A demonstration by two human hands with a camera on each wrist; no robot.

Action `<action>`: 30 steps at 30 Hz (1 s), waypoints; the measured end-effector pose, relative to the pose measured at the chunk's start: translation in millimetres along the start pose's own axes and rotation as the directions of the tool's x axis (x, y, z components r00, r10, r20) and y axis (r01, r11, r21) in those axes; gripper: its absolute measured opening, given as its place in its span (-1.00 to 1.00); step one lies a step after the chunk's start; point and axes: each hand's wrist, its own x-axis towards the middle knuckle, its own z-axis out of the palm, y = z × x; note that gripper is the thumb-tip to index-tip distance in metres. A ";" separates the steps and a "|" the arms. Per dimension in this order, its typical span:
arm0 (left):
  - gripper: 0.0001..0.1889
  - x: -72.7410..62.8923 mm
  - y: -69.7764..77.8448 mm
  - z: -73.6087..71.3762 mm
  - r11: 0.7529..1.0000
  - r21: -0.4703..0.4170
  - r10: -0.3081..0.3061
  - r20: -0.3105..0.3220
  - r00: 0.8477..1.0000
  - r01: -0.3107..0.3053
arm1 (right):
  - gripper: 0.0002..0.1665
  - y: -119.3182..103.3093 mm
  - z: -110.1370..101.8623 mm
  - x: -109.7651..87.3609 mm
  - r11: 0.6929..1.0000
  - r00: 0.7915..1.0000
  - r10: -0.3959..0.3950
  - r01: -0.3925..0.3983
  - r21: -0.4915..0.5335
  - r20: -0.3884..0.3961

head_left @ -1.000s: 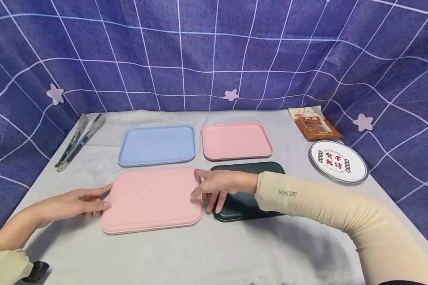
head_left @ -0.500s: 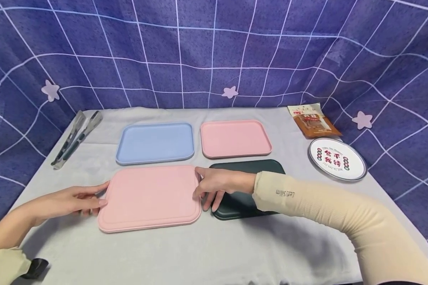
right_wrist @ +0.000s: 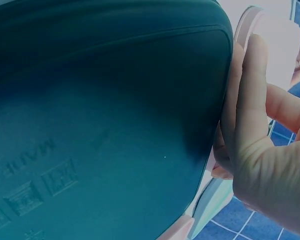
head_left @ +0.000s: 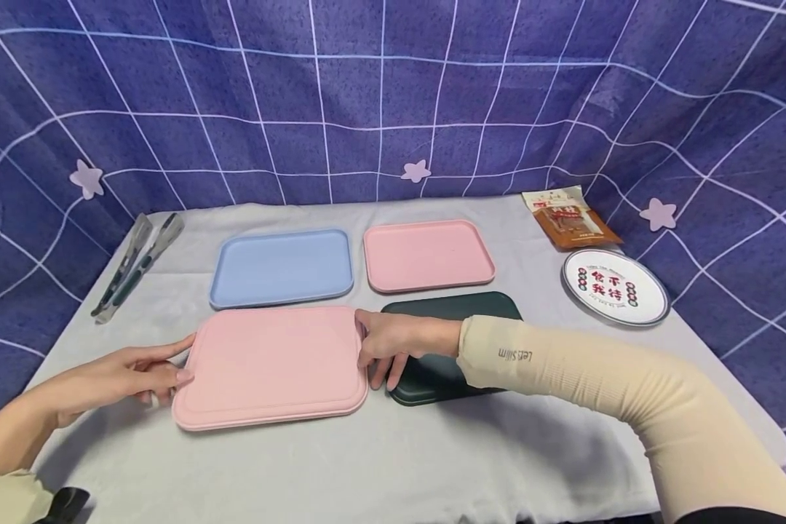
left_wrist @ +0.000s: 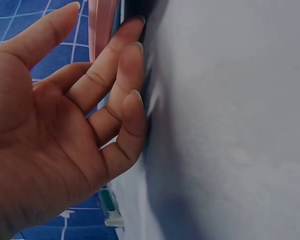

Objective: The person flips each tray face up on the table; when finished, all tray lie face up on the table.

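A large pink tray (head_left: pixel 275 364) with its flat underside up lies on the white cloth, between my two hands. My left hand (head_left: pixel 114 375) is at its left short edge, thumb tip and index finger right at the rim; the other fingers bend loosely low over the cloth in the left wrist view. My right hand (head_left: pixel 396 338) reaches to the tray's right short edge, with fingertips at the rim. Two of its fingers point down beside a dark green tray (head_left: pixel 445 371), partly hidden by this hand and forearm. The right wrist view shows the green tray's (right_wrist: pixel 105 135) embossed underside.
Behind stand a blue tray (head_left: pixel 282 266) and a smaller pink tray (head_left: pixel 429 255). Tongs (head_left: pixel 134 273) lie at the far left. A white oval plate (head_left: pixel 616 286) and a brown food packet (head_left: pixel 571 218) lie at the right. A blue gridded curtain (head_left: pixel 367 87) encloses the back.
The whole view has shifted slightly. Both hands stay at the large pink tray's edges, with only a slight change in how the left fingers lie; the other things have not moved.
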 end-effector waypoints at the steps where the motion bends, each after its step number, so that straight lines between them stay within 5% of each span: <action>1: -0.23 -0.5 1.5 0.6 1.000 0.009 0.013 -0.014 1.000 -0.013 | -0.50 0.4 0.0 0.1 1.000 1.000 -0.002 0.002 -0.001 -0.001; 8: -0.25 -4.5 16.6 4.0 0.991 0.091 0.106 -0.086 0.991 -0.098 | -0.34 2.7 -0.9 0.1 1.000 1.000 -0.005 0.005 0.004 -0.014; 16: -0.25 -13.1 38.5 1.9 0.984 0.162 0.091 -0.147 0.985 -0.067 | -0.09 2.3 0.8 -1.6 1.000 1.000 -0.007 0.006 -0.015 -0.014; 22: -0.20 -16.1 56.9 -0.6 0.982 0.175 0.108 -0.168 0.980 -0.078 | -0.53 3.1 -0.6 -1.4 1.000 1.000 -0.017 0.017 -0.022 -0.018; 25: -0.16 -16.8 66.0 1.3 0.982 0.174 0.111 -0.184 0.977 -0.079 | -0.56 3.9 -0.6 -1.5 1.000 0.999 -0.021 0.021 -0.019 -0.026; 30: -0.11 -20.1 80.1 3.7 0.978 0.196 0.106 -0.200 0.974 -0.066 | 0.01 7.1 1.1 -2.8 1.000 0.999 -0.021 0.022 0.015 -0.044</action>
